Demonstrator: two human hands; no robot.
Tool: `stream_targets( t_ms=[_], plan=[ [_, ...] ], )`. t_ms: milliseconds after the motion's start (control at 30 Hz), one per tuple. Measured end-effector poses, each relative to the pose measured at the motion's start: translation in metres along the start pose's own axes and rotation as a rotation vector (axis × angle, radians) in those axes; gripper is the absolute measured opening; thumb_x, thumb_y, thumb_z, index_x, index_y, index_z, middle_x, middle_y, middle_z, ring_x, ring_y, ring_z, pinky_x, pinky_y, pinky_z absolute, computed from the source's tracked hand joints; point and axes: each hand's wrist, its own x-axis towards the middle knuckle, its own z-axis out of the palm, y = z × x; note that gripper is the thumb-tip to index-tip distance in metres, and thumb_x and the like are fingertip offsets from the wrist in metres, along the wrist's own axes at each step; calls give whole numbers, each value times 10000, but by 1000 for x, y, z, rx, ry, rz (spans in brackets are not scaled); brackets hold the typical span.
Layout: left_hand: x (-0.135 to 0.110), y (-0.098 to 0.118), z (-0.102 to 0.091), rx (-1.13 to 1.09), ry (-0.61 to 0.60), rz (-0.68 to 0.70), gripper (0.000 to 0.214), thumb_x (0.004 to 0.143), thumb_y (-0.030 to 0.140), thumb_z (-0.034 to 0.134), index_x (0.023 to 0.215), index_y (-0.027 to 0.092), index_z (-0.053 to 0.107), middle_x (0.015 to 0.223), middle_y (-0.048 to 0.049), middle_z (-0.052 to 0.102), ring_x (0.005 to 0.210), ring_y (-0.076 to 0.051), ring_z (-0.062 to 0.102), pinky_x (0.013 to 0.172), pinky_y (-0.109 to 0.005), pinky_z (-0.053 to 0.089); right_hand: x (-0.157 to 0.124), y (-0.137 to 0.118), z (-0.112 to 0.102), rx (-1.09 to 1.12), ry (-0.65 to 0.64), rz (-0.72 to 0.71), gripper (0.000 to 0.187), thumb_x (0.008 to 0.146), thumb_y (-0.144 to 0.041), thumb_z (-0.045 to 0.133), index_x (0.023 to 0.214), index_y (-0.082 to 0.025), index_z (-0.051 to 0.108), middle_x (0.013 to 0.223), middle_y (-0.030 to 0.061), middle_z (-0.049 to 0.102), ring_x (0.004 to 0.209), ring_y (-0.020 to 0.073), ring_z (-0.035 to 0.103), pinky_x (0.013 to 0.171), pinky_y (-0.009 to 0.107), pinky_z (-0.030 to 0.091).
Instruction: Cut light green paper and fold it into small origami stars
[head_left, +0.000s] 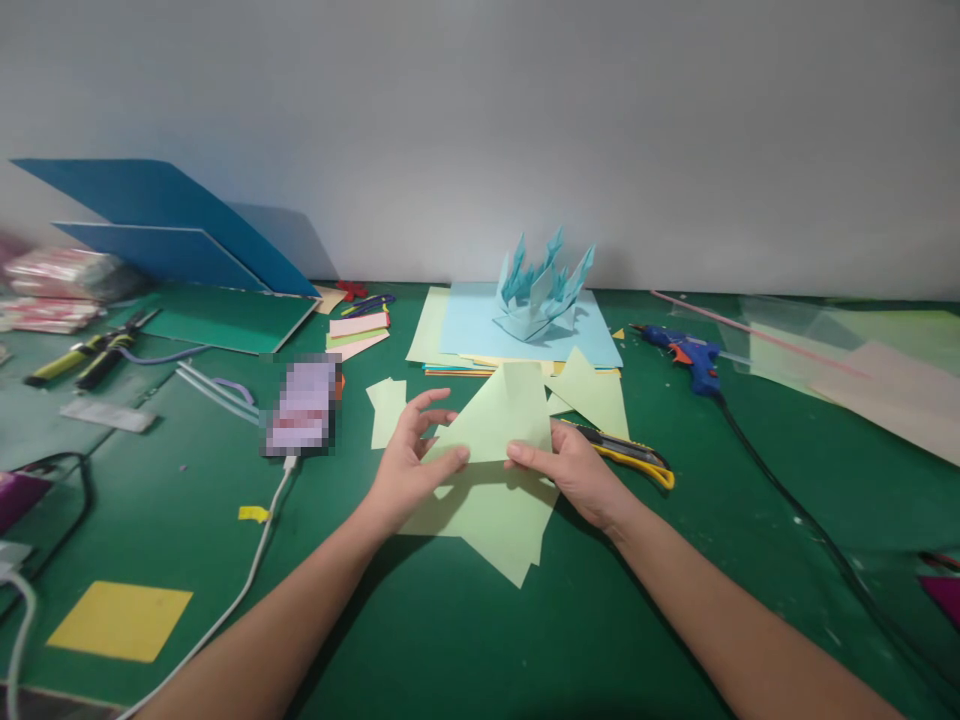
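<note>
A light green sheet of paper (504, 415), with a slanted left edge, is held up between my two hands. My left hand (420, 455) grips its lower left corner, thumb in front and the other fingers partly hidden behind. My right hand (574, 465) pinches the lower right side the same way. Below the held sheet, more light green paper pieces (502, 530) lie overlapping on the green table. Just right of my right hand rests a yellow and black utility knife (637, 458). Smaller green scraps (388, 412) lie beyond my left hand.
At the back, a blue folded-paper piece (536, 300) stands on stacked coloured paper (442, 340). A blue glue gun (694, 362) with a black cord lies right. Left are a phone (304, 405) on a white cable (262, 550), pliers (97, 355), blue boards (187, 225) and a yellow card (120, 620).
</note>
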Motion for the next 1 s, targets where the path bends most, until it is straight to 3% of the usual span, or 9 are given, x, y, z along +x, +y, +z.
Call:
stream_targets(
  t_ms=[133, 200, 333, 400, 500, 667, 833, 1000],
  plan=[
    [1, 0, -2, -6, -35, 49, 384, 666, 265, 742, 1015, 216, 589, 1004, -35, 579, 725, -114, 573, 613, -230, 494, 0, -1, -2, -106, -45, -33, 353, 575, -397, 777, 808, -159, 660, 660, 6, 674, 606, 148, 597, 607, 286, 477],
    [1, 0, -1, -36, -15, 49, 352, 678, 266, 736, 995, 208, 593, 924, -21, 608, 720, -112, 581, 638, -229, 491, -1, -2, -3, -160, -73, -28, 317, 581, -392, 774, 767, -159, 667, 649, 5, 669, 602, 147, 590, 610, 288, 470],
    [-1, 2, 4, -86, -47, -106, 407, 680, 270, 735, 1046, 193, 574, 755, 2, 647, 702, -141, 630, 659, -266, 510, -1, -1, -2, -150, -98, -11, 363, 572, -418, 789, 812, -171, 676, 678, 3, 676, 636, 161, 605, 641, 302, 474],
    [-2, 2, 5, -96, -54, -161, 334, 672, 278, 738, 962, 171, 611, 801, -32, 681, 727, -160, 651, 682, -293, 524, 1, 0, -3, -98, -77, -29, 411, 589, -486, 770, 840, -176, 673, 708, 12, 682, 653, 164, 606, 656, 307, 472],
    [-3, 2, 7, -147, 2, -179, 257, 665, 271, 743, 865, 167, 621, 890, -63, 704, 749, -170, 666, 693, -302, 534, 3, 2, -3, -105, -78, -92, 447, 633, -603, 697, 711, -164, 657, 668, 29, 671, 620, 141, 566, 647, 291, 447],
    [-5, 2, 12, -231, 6, -188, 375, 667, 263, 747, 993, 175, 584, 992, -71, 706, 831, -185, 676, 718, -291, 533, 1, 1, 0, -205, -183, -96, 420, 617, -575, 726, 638, -169, 622, 645, 8, 636, 596, 121, 521, 607, 264, 402],
    [-8, 0, 16, -270, -29, -210, 485, 639, 271, 775, 1051, 165, 541, 1023, -91, 707, 908, -218, 671, 799, -338, 523, 0, 3, 1, -286, -161, -115, 447, 668, -599, 666, 596, -165, 588, 548, -39, 502, 513, 92, 413, 523, 239, 313],
    [-9, -1, 16, -260, -47, -213, 456, 626, 259, 793, 1015, 159, 576, 1041, -96, 706, 988, -241, 647, 853, -355, 499, 0, 2, 0, -281, -157, -130, 463, 665, -612, 653, 572, -171, 548, 550, -40, 485, 524, 95, 413, 520, 234, 314]
  ],
)
